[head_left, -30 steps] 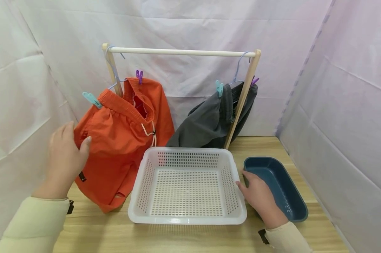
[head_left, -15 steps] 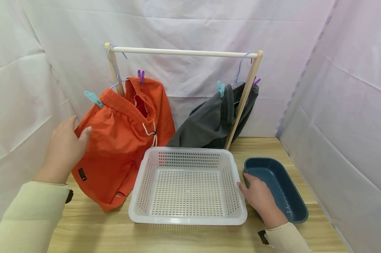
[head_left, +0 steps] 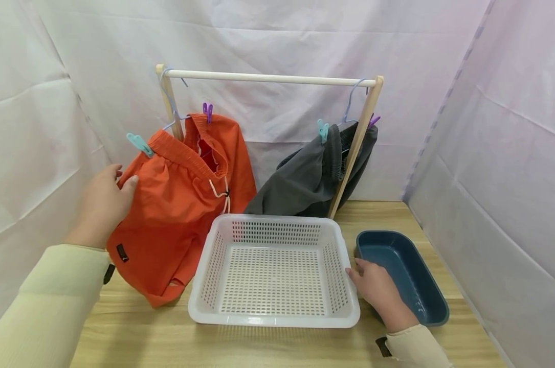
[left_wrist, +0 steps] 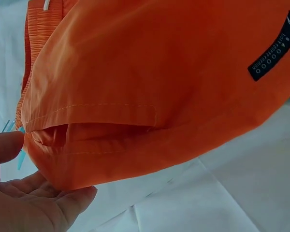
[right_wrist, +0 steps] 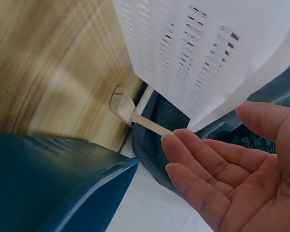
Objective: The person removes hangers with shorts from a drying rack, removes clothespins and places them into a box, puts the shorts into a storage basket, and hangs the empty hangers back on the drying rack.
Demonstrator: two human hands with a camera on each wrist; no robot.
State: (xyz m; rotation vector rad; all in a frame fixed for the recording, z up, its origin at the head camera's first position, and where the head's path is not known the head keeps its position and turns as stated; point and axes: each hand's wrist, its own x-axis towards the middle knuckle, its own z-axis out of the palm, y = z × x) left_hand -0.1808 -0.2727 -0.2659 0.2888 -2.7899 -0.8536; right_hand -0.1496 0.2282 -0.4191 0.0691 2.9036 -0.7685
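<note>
The left hand (head_left: pixel 104 202), thumb and fingers loosely parted without gripping, touches the orange shorts (head_left: pixel 173 199) hanging at ten o'clock from the white basket (head_left: pixel 273 320). The right hand (head_left: pixel 378 289), fingers relaxed and holding nothing, is at the basket's three o'clock, near the blue tub (head_left: pixel 413 281).

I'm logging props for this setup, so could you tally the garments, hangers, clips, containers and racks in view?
Garments: 2 (orange garment, grey garment)
Hangers: 2 (left hanger, right hanger)
Clips: 4 (two teal clips, two purple clips)
Containers: 2 (white basket, blue tub)
Racks: 1 (hanging rack)
Total: 11
</note>
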